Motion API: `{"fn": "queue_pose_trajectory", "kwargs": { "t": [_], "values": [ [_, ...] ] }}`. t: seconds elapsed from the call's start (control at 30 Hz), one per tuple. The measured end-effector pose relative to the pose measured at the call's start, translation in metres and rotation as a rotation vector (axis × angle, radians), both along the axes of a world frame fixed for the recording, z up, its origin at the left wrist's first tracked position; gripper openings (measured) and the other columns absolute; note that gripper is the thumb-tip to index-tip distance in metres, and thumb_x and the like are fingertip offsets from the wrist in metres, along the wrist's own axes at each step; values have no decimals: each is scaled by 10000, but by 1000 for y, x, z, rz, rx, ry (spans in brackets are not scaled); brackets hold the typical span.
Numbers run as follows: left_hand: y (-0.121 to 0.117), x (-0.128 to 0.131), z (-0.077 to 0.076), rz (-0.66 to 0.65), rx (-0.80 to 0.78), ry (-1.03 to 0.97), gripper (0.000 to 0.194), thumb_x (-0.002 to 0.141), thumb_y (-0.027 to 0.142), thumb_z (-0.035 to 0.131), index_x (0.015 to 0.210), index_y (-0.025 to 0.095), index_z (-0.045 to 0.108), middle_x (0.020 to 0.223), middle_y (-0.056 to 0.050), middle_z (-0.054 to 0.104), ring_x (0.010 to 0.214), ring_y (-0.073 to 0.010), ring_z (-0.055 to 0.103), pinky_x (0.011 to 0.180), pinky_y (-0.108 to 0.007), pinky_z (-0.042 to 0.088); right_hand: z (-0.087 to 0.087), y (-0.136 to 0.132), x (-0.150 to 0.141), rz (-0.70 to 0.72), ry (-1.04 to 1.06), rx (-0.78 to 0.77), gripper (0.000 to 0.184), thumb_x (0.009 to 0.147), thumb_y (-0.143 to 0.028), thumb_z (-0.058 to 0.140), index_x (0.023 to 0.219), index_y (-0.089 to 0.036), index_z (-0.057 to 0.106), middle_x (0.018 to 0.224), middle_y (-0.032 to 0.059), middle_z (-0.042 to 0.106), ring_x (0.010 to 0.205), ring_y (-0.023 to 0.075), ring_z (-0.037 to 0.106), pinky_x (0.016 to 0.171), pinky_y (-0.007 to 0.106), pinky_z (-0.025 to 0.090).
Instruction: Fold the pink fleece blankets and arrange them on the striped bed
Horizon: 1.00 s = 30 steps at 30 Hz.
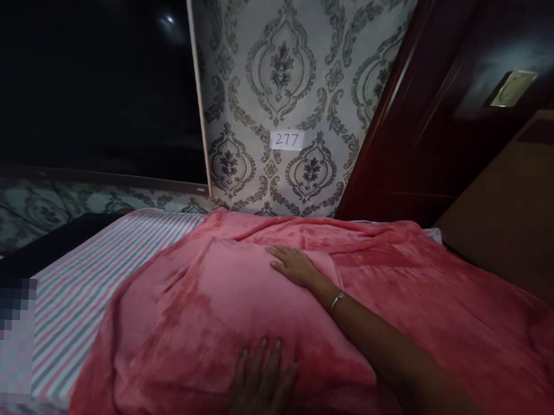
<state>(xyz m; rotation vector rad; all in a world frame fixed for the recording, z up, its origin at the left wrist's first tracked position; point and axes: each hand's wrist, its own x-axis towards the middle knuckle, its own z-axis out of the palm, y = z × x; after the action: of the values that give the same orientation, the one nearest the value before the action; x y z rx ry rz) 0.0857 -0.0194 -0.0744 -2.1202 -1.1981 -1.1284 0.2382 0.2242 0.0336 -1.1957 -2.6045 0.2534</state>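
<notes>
A pink plush blanket (215, 316) lies bunched over a bed, covering its middle and right side. My right hand (292, 265) rests flat on top of the blanket with the fingers stretched out, a thin bracelet on the wrist. My left hand (261, 386) lies open at the bottom edge of the view, fingers spread, pressing on the near part of the same blanket. Neither hand grips the cloth.
A pink, white and grey striped sheet (91, 284) shows on the bed's left side. Patterned wallpaper with a label reading 277 (287, 140) is behind. A dark window (89, 74) is at the left, a dark red door (449, 105) and a brown headboard (513, 220) at the right.
</notes>
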Motion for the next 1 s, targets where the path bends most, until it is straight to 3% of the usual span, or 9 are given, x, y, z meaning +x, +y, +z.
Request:
{"fn": "queue_pose_trajectory", "kwargs": {
  "t": [0.1,0.23,0.4,0.53,0.6,0.67,0.77,0.87,1.0],
  "values": [
    [-1,-1,7,-37,-36,10,647,833,379,673,1456,256,548,1504,-105,540,1523,-329,276,1264,-548,139,2,-1,-1,-1,-16,1,604,1041,-558,322,1560,-259,405,1593,78,415,1475,268,353,1220,498,242],
    [-8,-4,23,-44,-112,40,651,857,377,672,1475,239,521,1518,-116,523,1537,-319,237,1262,-539,103,14,-10,-8,-90,-109,-19,594,1051,-528,324,1585,-270,343,1643,91,314,1515,300,262,1220,596,148],
    [-22,-3,51,-43,-211,37,628,887,356,639,1478,202,496,1546,-148,480,1514,-321,284,1244,-528,133,36,-41,1,-190,-133,-121,595,1064,-520,272,1606,-274,291,1687,88,173,1549,311,146,1221,606,93],
    [-25,21,80,-81,-259,88,621,906,269,565,1506,171,439,1542,-152,481,1493,-319,321,1236,-568,120,44,-73,28,-184,-73,-128,592,1068,-532,225,1611,-300,275,1687,75,180,1554,293,127,1226,581,120],
    [-20,40,87,-138,-307,145,633,904,291,569,1510,173,431,1569,-149,446,1499,-336,302,1229,-597,127,42,-83,42,-186,-101,-112,581,1071,-519,234,1609,-304,280,1686,74,185,1553,299,127,1224,587,121],
    [-14,56,84,-171,-353,194,685,888,372,609,1520,185,420,1609,-153,380,1508,-388,259,1207,-638,150,35,-86,53,-183,-161,-104,576,1069,-517,265,1605,-308,289,1687,70,186,1551,312,127,1220,599,117],
    [-8,69,66,-179,-342,273,759,865,432,653,1545,220,391,1630,-145,337,1518,-444,183,1191,-661,142,20,-79,61,-173,-208,-52,579,1060,-533,314,1602,-333,288,1692,47,170,1551,332,110,1217,621,96],
    [-6,69,48,-146,-270,297,731,873,411,654,1537,223,411,1624,-128,355,1536,-432,117,1213,-634,84,8,-60,64,-218,-155,3,580,1057,-542,320,1602,-345,284,1689,39,188,1544,344,133,1214,627,111],
    [-4,66,36,-117,-203,294,699,847,386,678,1498,234,476,1645,-103,325,1540,-432,110,1227,-632,52,-3,-27,68,-282,-53,-44,588,1051,-553,323,1587,-313,339,1656,61,291,1518,337,229,1212,580,187]
  ]
}}
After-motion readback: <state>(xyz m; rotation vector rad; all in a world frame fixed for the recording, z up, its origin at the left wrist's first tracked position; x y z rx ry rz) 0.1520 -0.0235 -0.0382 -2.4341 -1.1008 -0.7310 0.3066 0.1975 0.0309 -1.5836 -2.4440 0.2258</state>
